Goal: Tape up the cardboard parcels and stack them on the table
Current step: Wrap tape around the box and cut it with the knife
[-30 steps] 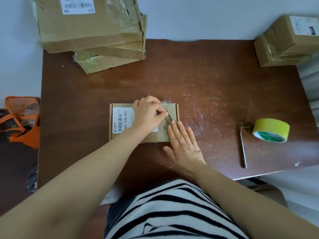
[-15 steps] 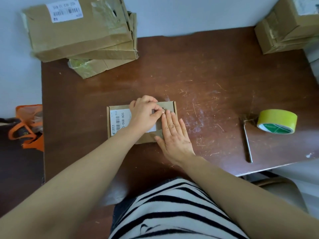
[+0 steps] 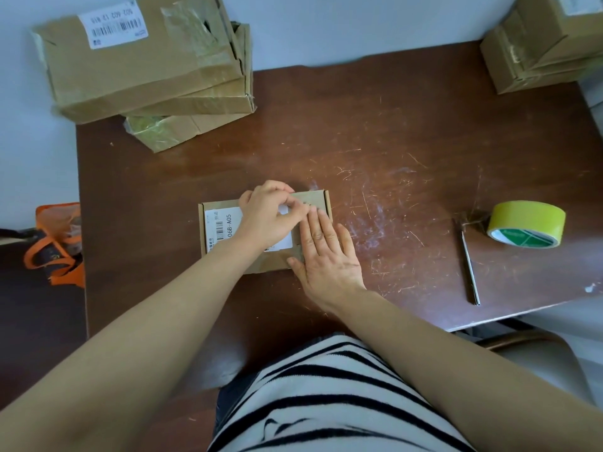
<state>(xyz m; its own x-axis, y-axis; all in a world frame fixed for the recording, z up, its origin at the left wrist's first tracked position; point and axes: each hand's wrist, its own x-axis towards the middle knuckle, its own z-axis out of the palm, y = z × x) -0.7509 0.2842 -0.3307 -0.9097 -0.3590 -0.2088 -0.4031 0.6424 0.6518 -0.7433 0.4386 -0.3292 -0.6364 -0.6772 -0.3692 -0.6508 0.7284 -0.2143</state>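
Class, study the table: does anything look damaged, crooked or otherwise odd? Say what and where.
The stack of parcels at the far left corner sits askew: its boxes are fanned at different angles and overhang the table edge. The top box has wrinkled tape and a torn-looking flap. The table surface is scratched right of centre.

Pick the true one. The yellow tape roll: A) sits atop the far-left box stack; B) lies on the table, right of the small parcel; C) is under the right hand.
B: the yellow tape roll lies untouched on the table, well right of the small parcel.
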